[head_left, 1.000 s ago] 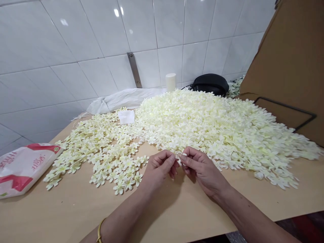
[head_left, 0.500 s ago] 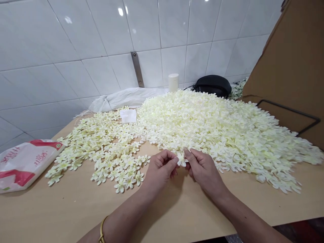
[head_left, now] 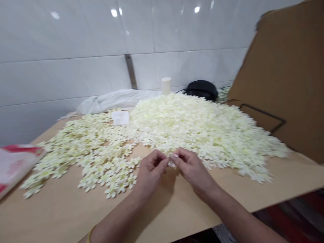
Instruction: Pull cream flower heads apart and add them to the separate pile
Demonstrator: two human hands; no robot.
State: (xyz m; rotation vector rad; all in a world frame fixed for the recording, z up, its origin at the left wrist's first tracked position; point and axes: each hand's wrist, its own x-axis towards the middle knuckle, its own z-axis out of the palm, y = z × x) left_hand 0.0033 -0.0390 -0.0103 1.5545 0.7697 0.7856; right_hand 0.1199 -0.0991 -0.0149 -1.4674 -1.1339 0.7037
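Between my fingertips is a small white artificial flower (head_left: 171, 164), largely covered by the fingers. My left hand (head_left: 155, 168) pinches it from the left, thumb against forefinger. From the other side my right hand (head_left: 190, 168) closes on it too, its thumb lying over the petals. Both hands are held just above the table's front part. Behind them rises a big heap of pale loose flowers (head_left: 187, 121). A flatter spread of yellow-centred flowers (head_left: 88, 145) lies to the left of my left hand.
A red-and-white packet (head_left: 17, 165) lies at the left edge. On the flowers rests a white paper slip (head_left: 120, 118). Behind the heap are a white cylinder (head_left: 166, 86), a black case (head_left: 201, 89) and white sheeting (head_left: 106, 100). Brown cardboard (head_left: 283, 77) stands at right, by a tiled wall (head_left: 76, 77).
The view has swung to the right and blurred slightly. My right thumb has moved over the flower, and my hands are closer together, so less of its petals shows.
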